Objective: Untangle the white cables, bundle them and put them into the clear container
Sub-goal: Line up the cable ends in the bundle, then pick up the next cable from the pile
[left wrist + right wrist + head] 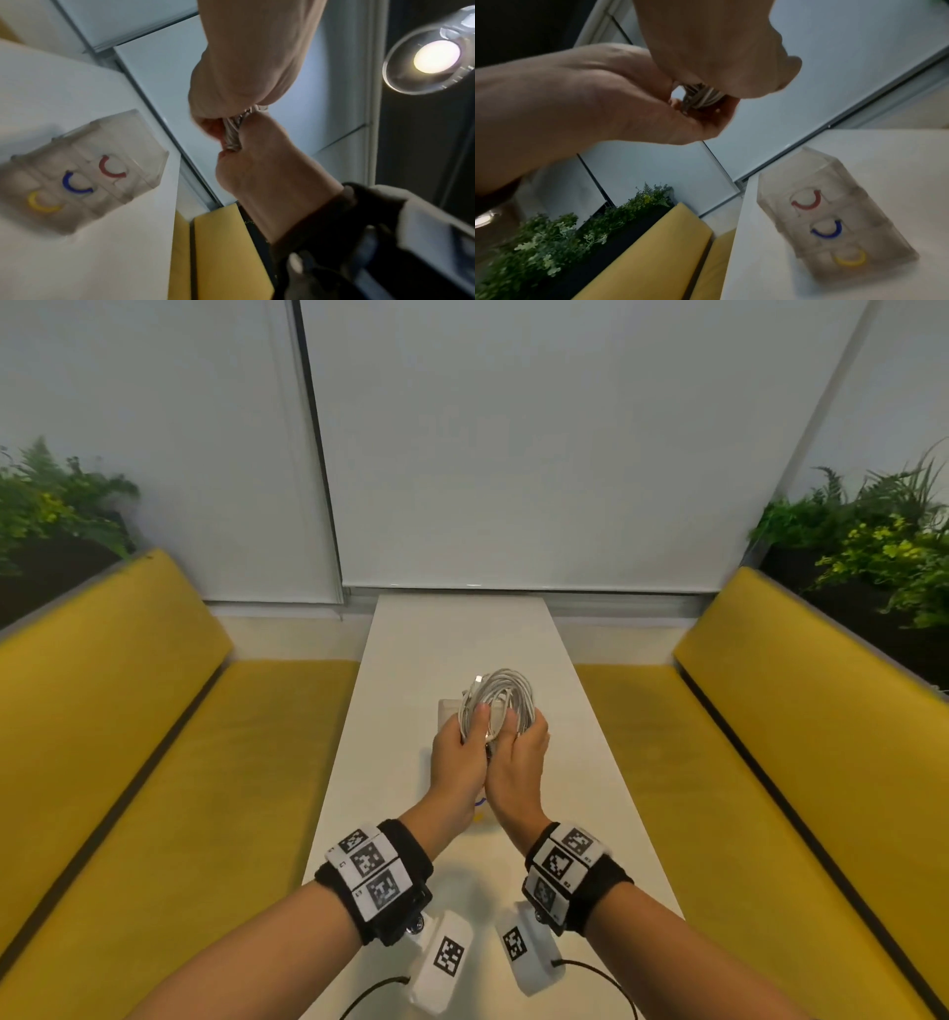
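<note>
A coil of white cables (500, 698) is held up over the narrow white table (452, 629). My left hand (468, 734) grips its near left side with the thumb across the strands. My right hand (525, 737) grips the near right side, touching the left hand. The wrist views show the strands (232, 135) (706, 96) pinched between both palms. The clear container (85, 168) (834, 213) lies on the table below the hands. It has red, blue and yellow half rings in a row. In the head view only its corner (445, 711) shows past the hands.
Yellow benches (154, 762) (770, 762) run along both sides of the table. Green plants (56, 505) (883, 541) stand behind the backrests. White blinds (513, 454) close off the far end. A lit ceiling lamp (434, 56) hangs above.
</note>
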Action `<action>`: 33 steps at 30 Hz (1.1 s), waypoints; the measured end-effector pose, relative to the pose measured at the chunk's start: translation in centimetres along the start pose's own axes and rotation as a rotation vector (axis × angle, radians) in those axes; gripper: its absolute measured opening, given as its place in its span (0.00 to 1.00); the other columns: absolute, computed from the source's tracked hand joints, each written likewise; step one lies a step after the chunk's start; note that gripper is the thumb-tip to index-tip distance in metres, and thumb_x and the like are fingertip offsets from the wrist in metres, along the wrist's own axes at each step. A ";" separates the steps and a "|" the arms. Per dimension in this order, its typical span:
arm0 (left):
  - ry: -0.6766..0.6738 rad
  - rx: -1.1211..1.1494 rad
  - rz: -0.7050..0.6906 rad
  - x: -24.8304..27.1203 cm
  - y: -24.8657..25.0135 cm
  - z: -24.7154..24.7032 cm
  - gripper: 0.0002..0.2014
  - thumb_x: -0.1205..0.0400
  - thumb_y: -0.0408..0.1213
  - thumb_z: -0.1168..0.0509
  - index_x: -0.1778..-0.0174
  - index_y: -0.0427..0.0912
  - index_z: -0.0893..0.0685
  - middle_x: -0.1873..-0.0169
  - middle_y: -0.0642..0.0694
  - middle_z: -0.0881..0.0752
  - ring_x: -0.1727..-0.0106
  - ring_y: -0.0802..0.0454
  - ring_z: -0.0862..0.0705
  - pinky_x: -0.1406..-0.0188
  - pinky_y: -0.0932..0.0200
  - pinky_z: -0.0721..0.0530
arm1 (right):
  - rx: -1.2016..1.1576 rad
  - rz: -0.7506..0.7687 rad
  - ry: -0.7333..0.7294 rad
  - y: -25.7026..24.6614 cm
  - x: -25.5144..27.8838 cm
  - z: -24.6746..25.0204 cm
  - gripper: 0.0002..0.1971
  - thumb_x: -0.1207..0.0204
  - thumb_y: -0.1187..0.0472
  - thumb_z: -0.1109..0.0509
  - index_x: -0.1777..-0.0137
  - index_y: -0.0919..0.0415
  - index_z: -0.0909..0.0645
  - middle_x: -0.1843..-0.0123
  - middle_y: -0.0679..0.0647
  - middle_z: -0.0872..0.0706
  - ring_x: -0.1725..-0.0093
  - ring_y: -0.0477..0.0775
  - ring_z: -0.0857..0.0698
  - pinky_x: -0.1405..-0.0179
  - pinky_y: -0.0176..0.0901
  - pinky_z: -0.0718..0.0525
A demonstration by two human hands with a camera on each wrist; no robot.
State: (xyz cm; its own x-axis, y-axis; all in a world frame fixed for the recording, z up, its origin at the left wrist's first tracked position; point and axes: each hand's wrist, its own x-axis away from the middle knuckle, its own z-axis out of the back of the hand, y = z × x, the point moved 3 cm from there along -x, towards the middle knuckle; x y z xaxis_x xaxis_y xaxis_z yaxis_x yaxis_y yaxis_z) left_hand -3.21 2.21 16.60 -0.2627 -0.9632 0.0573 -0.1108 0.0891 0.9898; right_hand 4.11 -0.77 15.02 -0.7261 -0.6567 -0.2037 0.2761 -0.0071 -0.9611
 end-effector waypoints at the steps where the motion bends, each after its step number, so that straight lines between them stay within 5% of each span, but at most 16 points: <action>1: 0.011 -0.055 -0.036 0.1 0.0 0.2 0.14 0.12 0.51 0.40 0.41 0.47 0.16 0.50 0.52 0.10 0.47 0.55 0.11 0.46 0.57 0.12 | -0.010 -0.029 -0.022 0.5 0.3 -0.2 0.27 0.13 0.42 0.50 0.22 0.58 0.36 0.27 0.57 0.26 0.27 0.56 0.27 0.25 0.63 0.28; 5: 0.093 -0.272 -0.173 0.2 -0.3 1.3 0.17 0.12 0.54 0.43 0.43 0.44 0.21 0.58 0.55 0.15 0.57 0.61 0.15 0.65 0.74 0.20 | -0.096 0.007 -0.115 1.3 1.5 -1.0 0.32 0.16 0.33 0.53 0.21 0.53 0.37 0.27 0.52 0.24 0.27 0.52 0.24 0.25 0.59 0.24; 9: 0.183 -0.322 -0.207 -2.1 -1.1 4.0 0.20 0.12 0.54 0.43 0.50 0.39 0.18 0.60 0.47 0.14 0.60 0.52 0.16 0.67 0.62 0.22 | -0.196 0.059 -0.324 1.4 3.1 -2.0 0.22 0.13 0.40 0.53 0.22 0.42 0.37 0.25 0.40 0.25 0.25 0.36 0.27 0.22 0.39 0.31; 11: 0.169 -0.368 -0.185 -3.5 -2.1 5.2 0.19 0.12 0.54 0.42 0.55 0.40 0.19 0.63 0.46 0.15 0.62 0.48 0.17 0.66 0.55 0.21 | -0.193 0.065 -0.385 2.0 3.4 -2.0 0.19 0.11 0.44 0.52 0.23 0.43 0.36 0.28 0.40 0.23 0.27 0.36 0.25 0.25 0.35 0.30; 14: 0.135 -0.344 -0.062 -4.9 -4.0 7.0 0.25 0.16 0.61 0.39 0.62 0.40 0.19 0.71 0.43 0.17 0.71 0.43 0.19 0.75 0.48 0.21 | -0.206 -0.091 -0.447 3.7 3.4 -2.3 0.19 0.10 0.45 0.54 0.28 0.49 0.29 0.39 0.44 0.19 0.42 0.37 0.20 0.39 0.31 0.24; 16: 0.114 -0.199 0.085 -5.1 -5.6 8.4 0.27 0.17 0.60 0.37 0.63 0.36 0.19 0.76 0.43 0.22 0.78 0.45 0.24 0.82 0.56 0.28 | -0.256 -0.303 -0.397 6.0 2.9 -2.0 0.20 0.10 0.44 0.54 0.38 0.52 0.23 0.53 0.48 0.18 0.61 0.43 0.24 0.60 0.32 0.25; 18: 0.089 -0.080 0.203 -4.8 -6.7 9.6 0.24 0.15 0.54 0.35 0.63 0.34 0.20 0.78 0.42 0.26 0.82 0.48 0.29 0.84 0.63 0.35 | -0.290 -0.507 -0.330 8.6 2.2 -1.3 0.18 0.12 0.47 0.45 0.45 0.56 0.16 0.59 0.53 0.18 0.67 0.46 0.27 0.70 0.36 0.31; 20: 0.069 -0.046 0.285 -4.3 -7.9 10.7 0.21 0.15 0.51 0.34 0.60 0.34 0.21 0.77 0.40 0.27 0.81 0.47 0.30 0.85 0.65 0.37 | -0.307 -0.664 -0.313 11.3 2.1 -1.0 0.12 0.18 0.58 0.38 0.51 0.60 0.14 0.59 0.57 0.17 0.70 0.48 0.27 0.71 0.37 0.33; 23: 0.055 -0.045 0.342 -3.8 -9.3 11.7 0.20 0.16 0.51 0.33 0.60 0.35 0.21 0.77 0.41 0.28 0.80 0.48 0.30 0.85 0.65 0.37 | -0.296 -0.726 -0.279 13.2 2.0 -1.4 0.11 0.16 0.66 0.40 0.51 0.63 0.16 0.60 0.60 0.16 0.71 0.50 0.26 0.74 0.36 0.30; 33: 0.037 -0.072 0.291 -3.6 -9.6 13.1 0.20 0.14 0.52 0.35 0.55 0.35 0.21 0.76 0.41 0.28 0.83 0.49 0.30 0.84 0.64 0.38 | -0.344 -0.867 -0.016 14.3 0.0 -4.2 0.05 0.24 0.64 0.25 0.54 0.68 0.12 0.63 0.60 0.11 0.73 0.52 0.21 0.79 0.37 0.22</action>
State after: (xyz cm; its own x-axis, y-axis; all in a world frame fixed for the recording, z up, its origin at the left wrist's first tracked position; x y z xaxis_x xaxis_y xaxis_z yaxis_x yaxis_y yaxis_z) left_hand -13.78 8.12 5.15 -0.2383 -0.9083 0.3437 0.0329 0.3462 0.9376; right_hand 5.46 2.31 0.48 -0.5820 -0.5369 0.6108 -0.5617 -0.2777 -0.7793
